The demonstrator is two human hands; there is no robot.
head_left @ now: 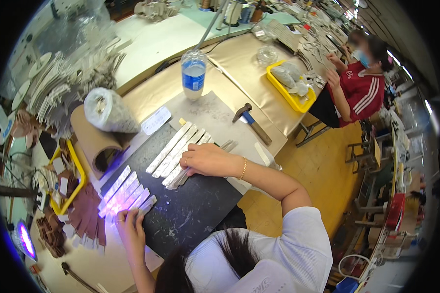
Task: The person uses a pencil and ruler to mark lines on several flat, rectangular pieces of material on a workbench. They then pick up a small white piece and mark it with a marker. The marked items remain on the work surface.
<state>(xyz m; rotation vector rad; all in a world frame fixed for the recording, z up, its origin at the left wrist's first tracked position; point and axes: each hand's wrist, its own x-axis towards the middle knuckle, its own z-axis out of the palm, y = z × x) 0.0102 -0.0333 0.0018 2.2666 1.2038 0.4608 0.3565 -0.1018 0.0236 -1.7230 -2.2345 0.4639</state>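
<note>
Two groups of pale strips are showing: the left strips (127,193) are lying in violet light at the left edge of a dark board (186,215), and the right strips (176,151) are lying on its upper part. The right hand (204,159) is resting on the nearer side of the right strips, fingers bent and close together; whether they are pinching one is hidden. The left hand (130,229) is touching the nearest left strip, fingers curled near its end; a firm pinch cannot be confirmed.

Risks: the strips are lying close, so a dragging finger could be knocking neighbours askew or making them stick, if their faces are tacky. The bottle (193,78) is standing upright beyond the board; a bumped bottle could be toppling onto the strips.

Count: about six left strips; at least four right strips, with others bunching beneath the hand; one bottle; one hammer (252,124), lying right of the board; one violet lamp (27,239); one cardboard tube (94,139); two yellow trays, one (79,163) sitting left, one (282,94) sitting far right.
</note>
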